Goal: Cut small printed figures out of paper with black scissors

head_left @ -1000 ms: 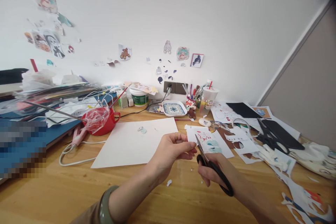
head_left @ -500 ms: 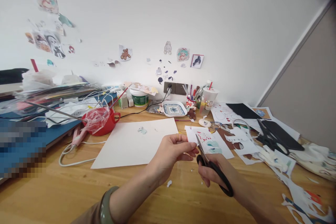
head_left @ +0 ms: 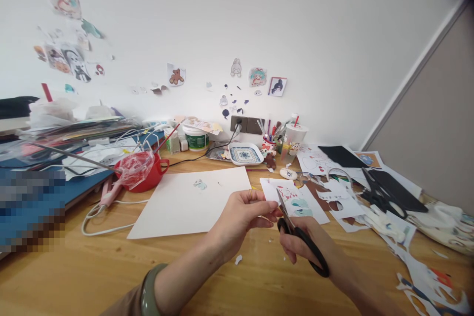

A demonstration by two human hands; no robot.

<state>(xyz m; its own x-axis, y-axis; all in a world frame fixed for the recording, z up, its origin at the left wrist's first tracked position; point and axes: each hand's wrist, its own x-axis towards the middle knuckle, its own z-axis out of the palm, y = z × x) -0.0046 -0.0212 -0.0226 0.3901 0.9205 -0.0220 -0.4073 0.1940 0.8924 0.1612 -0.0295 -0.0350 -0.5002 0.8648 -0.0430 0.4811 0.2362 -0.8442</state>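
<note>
My left hand [head_left: 242, 215] is closed, thumb and forefinger pinched together by the scissor blades. What it pinches is too small or too hidden to make out. Black-handled scissors [head_left: 317, 256] are in my right hand [head_left: 309, 237], fingers through the loops, with the blades pointing up and to the left. Just beyond both hands lies a white sheet with red and teal drawings [head_left: 301, 202], partly covered by them. To the left is a large white sheet [head_left: 185, 210] bearing a small pale teal cutout [head_left: 200, 184].
Paper scraps [head_left: 418, 266] and a second pair of black scissors [head_left: 381, 197] lie on the right. A patterned square dish [head_left: 245, 153], a drink cup [head_left: 294, 140] and a green-and-white tub [head_left: 196, 138] stand at the back. A red cup [head_left: 144, 177] sits left, near a white cable.
The view has shifted very slightly. Both hands and the scissors keep almost the same place, the left fingertips moving only a little at the blades.
</note>
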